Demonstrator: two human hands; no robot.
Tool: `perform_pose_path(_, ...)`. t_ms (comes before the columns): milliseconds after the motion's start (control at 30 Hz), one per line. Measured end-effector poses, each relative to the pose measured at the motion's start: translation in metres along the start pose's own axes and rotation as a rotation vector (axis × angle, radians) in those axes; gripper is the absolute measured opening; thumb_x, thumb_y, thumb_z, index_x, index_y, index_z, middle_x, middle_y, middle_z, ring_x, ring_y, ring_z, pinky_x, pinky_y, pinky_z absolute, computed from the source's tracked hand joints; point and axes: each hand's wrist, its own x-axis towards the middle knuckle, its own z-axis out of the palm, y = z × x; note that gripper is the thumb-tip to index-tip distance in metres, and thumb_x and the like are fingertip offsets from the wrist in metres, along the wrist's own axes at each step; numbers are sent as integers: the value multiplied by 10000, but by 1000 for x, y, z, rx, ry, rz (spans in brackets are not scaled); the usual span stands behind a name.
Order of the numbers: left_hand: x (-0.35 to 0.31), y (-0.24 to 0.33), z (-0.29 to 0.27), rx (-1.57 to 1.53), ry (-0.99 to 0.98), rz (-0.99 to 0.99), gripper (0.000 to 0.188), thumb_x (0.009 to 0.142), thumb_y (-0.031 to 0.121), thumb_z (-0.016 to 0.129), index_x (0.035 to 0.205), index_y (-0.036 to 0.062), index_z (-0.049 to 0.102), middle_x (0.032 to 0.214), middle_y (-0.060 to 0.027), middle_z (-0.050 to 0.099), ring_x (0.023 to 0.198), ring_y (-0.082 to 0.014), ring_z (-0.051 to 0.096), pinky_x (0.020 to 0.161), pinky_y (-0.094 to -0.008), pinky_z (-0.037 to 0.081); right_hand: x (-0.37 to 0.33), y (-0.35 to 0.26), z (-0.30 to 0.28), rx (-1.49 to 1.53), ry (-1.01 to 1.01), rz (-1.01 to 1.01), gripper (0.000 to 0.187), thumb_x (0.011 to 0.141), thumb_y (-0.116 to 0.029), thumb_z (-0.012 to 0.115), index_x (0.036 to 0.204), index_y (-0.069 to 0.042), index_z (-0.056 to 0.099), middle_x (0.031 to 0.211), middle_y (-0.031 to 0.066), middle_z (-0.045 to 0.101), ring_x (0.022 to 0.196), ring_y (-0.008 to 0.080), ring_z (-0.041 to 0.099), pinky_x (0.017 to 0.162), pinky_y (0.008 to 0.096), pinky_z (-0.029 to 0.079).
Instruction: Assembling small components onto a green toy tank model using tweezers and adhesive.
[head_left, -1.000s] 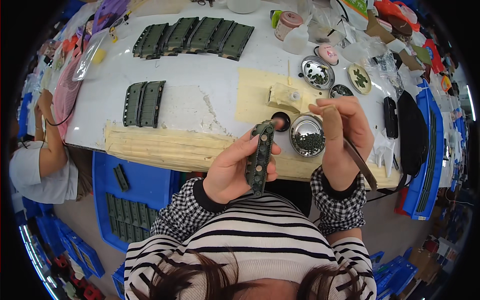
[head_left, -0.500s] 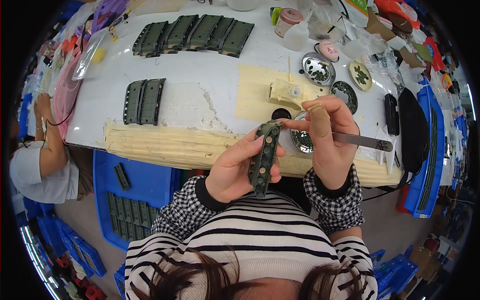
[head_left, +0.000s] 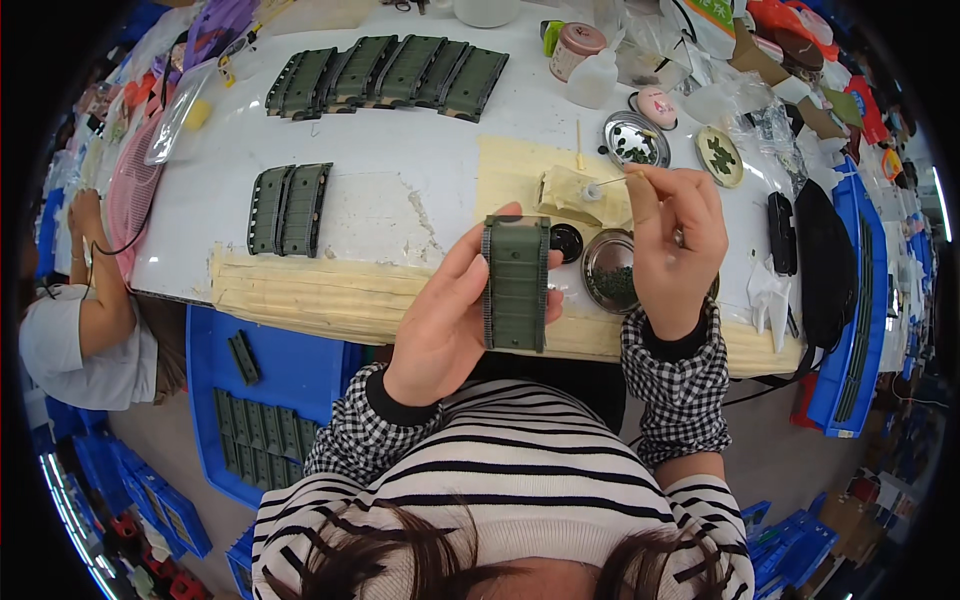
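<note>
Left hand (head_left: 447,320) grips upright green ribbed panel (head_left: 516,283) over table (head_left: 400,190) edge; right hand (head_left: 672,240) pinches thin stick (head_left: 612,182) above metal dish (head_left: 610,272).

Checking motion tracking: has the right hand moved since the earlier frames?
Yes. The right hand has risen up the picture, away from the metal bowl, toward the small bottle.

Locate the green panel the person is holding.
In the head view, the green panel stands upright in the left hand, at centre, left of the round tin.
</note>
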Motion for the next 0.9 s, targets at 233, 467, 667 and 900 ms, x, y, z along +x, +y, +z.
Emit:
perform_pose_path(233, -7, 1, -12, 586, -45, 224, 536, 1003, 103, 471, 1485, 1, 259, 1452, -90, 407, 1302, -152, 409, 1078, -284, 303, -1, -11, 1, -41, 71, -97, 68, 852, -9, 670, 920, -8, 667, 833, 61, 562, 601, 111, 525, 559, 223, 431)
perform_pose_path(467, -6, 0, -2, 929, -58, 307, 508, 882, 78, 621, 1373, 39, 492, 1010, -65, 509, 912, -145, 480, 829, -256, 399, -11, -38, -7, 426, -270, 3, 78, 932, -28, 580, 994, 15, 598, 948, 76, 533, 765, 86, 539, 653, 203, 455)
perform_pose_path(667, -10, 4, -1, 1011, -65, 304, 501, 869, 66, 625, 1352, 12, 505, 1014, -83, 513, 918, -159, 500, 828, -256, 405, -14, -41, -5, 431, -339, 36, 71, 932, -27, 583, 980, 25, 585, 957, 97, 534, 770, 105, 565, 681, 213, 495)
perform_pose_path(900, -11, 1, -3, 992, -70, 305, 525, 877, 76, 613, 1385, 46, 485, 1032, -38, 486, 889, -117, 437, 803, -230, 367, -15, -41, -5, 421, -344, 25, 72, 928, -18, 584, 982, 30, 583, 959, 101, 538, 766, 107, 576, 680, 213, 502)
